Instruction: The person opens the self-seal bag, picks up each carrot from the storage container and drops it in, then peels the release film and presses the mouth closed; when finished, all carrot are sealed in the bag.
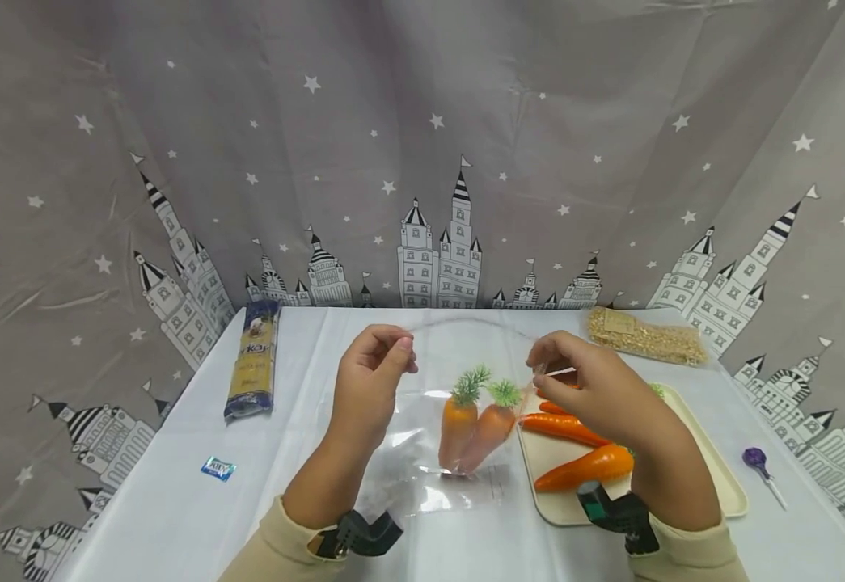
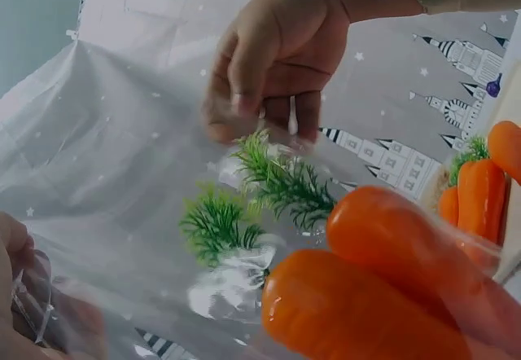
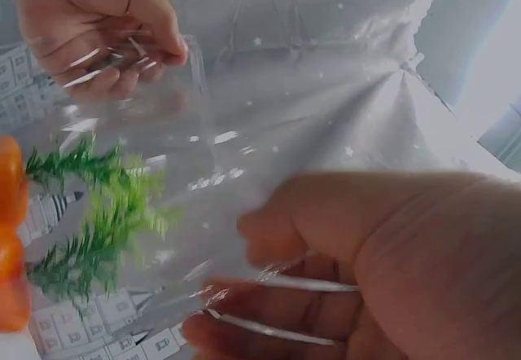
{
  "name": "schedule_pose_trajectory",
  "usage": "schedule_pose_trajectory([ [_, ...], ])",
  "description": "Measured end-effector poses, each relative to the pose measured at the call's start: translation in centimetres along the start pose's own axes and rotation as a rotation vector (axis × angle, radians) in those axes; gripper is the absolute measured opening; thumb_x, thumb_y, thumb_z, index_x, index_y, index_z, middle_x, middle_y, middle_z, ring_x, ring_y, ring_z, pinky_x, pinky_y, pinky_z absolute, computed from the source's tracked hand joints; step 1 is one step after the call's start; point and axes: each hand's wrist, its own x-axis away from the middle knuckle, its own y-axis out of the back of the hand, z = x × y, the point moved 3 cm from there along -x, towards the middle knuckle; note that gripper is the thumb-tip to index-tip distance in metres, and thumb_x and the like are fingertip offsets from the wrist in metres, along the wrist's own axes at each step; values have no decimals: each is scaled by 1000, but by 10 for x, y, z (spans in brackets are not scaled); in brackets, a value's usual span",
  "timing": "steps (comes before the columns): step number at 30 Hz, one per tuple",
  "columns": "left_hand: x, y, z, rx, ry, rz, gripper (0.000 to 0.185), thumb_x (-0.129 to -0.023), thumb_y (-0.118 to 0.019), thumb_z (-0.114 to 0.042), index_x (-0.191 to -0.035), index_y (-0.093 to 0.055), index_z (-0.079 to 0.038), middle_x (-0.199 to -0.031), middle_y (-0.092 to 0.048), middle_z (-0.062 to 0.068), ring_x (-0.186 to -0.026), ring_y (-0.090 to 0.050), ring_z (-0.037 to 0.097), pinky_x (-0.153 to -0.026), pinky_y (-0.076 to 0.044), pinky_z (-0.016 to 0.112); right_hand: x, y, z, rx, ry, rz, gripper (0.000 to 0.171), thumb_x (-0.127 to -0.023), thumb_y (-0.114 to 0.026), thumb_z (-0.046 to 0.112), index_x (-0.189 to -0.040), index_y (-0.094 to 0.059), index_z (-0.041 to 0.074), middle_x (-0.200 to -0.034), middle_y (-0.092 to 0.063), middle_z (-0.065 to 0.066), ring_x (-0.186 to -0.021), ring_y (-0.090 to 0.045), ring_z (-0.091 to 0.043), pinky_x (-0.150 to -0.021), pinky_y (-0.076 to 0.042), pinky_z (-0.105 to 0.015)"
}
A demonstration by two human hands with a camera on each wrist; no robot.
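Observation:
Two orange carrots (image 1: 458, 432) with green leafy tops lie inside a clear plastic bag (image 1: 433, 503) in the middle of the white table. My left hand (image 1: 374, 376) pinches the left side of the bag's mouth between thumb and fingers. On the other side my right hand (image 1: 593, 388) holds the bag's right edge, its fingers curled against the film. The mouth's rim arches between both hands. In the left wrist view the carrots (image 2: 358, 303) show up close through the film. Under the right forearm, more carrots (image 1: 585, 469) lie on a cream tray (image 1: 713, 485), partly hidden.
A yellow and blue food packet (image 1: 252, 364) lies at the back left, with a small blue wrapped sweet (image 1: 218, 469) nearer the front. A clear bag of grain-like pieces (image 1: 648, 335) is at the back right. A purple lollipop (image 1: 757, 461) lies right of the tray.

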Motion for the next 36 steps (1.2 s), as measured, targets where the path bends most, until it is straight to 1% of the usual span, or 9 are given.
schedule_pose_trajectory([
  [7, 10, -6, -11, 7, -65, 49, 11, -99, -67, -2, -110, -63, 0, -90, -62, 3, -80, -62, 18, -75, -56, 25, 2, -2, 11, -14, 26, 28, 48, -102, -70, 21, -146, -51, 17, -125, -67, -3, -118, -69, -25, -101, -58, -45],
  [9, 12, -7, -14, 4, -69, 57, 11, -100, -68, -3, -109, -63, 0, -90, -62, 2, -80, -62, 17, -74, -55, 25, 3, -1, 15, 22, 20, -26, 58, -102, -70, 22, -154, -44, 17, -132, -66, -5, -122, -67, -28, -103, -56, -51],
  [12, 15, -9, -16, -12, -69, 63, 10, -100, -67, -4, -108, -63, 0, -90, -63, 1, -80, -62, 17, -73, -55, 25, 8, -3, 28, 90, 55, -198, 61, -100, -71, 19, -155, -45, 17, -142, -62, -6, -132, -60, -29, -109, -51, -57],
  [14, 16, -10, -17, -20, -69, 66, 9, -101, -67, -4, -108, -63, 0, -90, -63, 1, -80, -62, 16, -73, -55, 24, 13, -7, 41, 126, 155, -347, 53, -99, -70, 17, -148, -53, 15, -142, -62, -6, -133, -57, -28, -111, -49, -50],
  [17, 18, -12, -18, -18, -67, 67, 9, -100, -67, -4, -108, -63, 0, -89, -62, 1, -80, -62, 16, -72, -55, 24, 16, -21, 67, 155, 432, -536, 28, -100, -66, 14, -128, -68, 7, -126, -69, -7, -119, -62, -27, -106, -50, -37],
  [19, 18, -13, -19, -8, -80, 71, 10, -100, -68, -3, -108, -64, 1, -89, -62, 2, -79, -63, 16, -71, -55, 24, 15, -34, 82, 179, 584, -568, 21, -105, -61, 17, -117, -72, 4, -114, -72, -8, -107, -65, -26, -101, -50, -28],
  [21, 19, -13, -19, -5, -93, 72, 10, -99, -68, -3, -107, -65, 2, -90, -63, 2, -79, -63, 15, -69, -54, 23, 11, -46, 93, 190, 661, -549, 22, -108, -58, 19, -111, -73, 4, -107, -73, -6, -101, -66, -24, -98, -50, -26],
  [27, 23, -16, -19, -32, -121, 83, 9, -97, -72, -4, -104, -69, 2, -91, -68, 0, -77, -62, 12, -67, -53, 22, -8, -66, 102, 93, 571, -457, 16, -97, -71, 7, -113, -74, 9, -110, -73, -2, -108, -67, -19, -102, -54, -29],
  [36, 26, -21, -24, -2, -167, 159, 9, -98, -70, -2, -106, -71, 3, -97, -72, 2, -86, -69, 14, -78, -61, 28, -17, -64, 97, 54, 469, -505, 11, -97, -69, 6, -106, -74, 8, -105, -69, -3, -101, -67, -16, -94, -58, -29],
])
